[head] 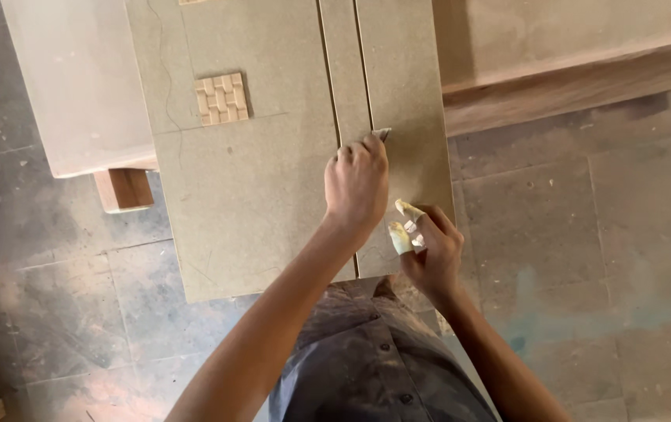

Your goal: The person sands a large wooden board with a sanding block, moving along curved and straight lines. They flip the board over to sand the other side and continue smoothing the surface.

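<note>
Fibreboard strip (345, 117) looks stiff and light; I think you should hold its long edges. Your left hand (357, 187) pinches a small blade (382, 134) there; your right hand (429, 250) is clenched on pale scraps (406, 227).

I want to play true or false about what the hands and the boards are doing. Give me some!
1. The left hand holds a thin tool against the board. True.
2. The right hand is flat on the small woven square. False: it is at the board's right edge, far from the square, with yellowish stuff on its fingers.
3. The board has two long lines running down it. True.
4. The woven square lies on the floor. False: it lies on the board.
5. The board is bright red. False: it is dull brown.
</note>
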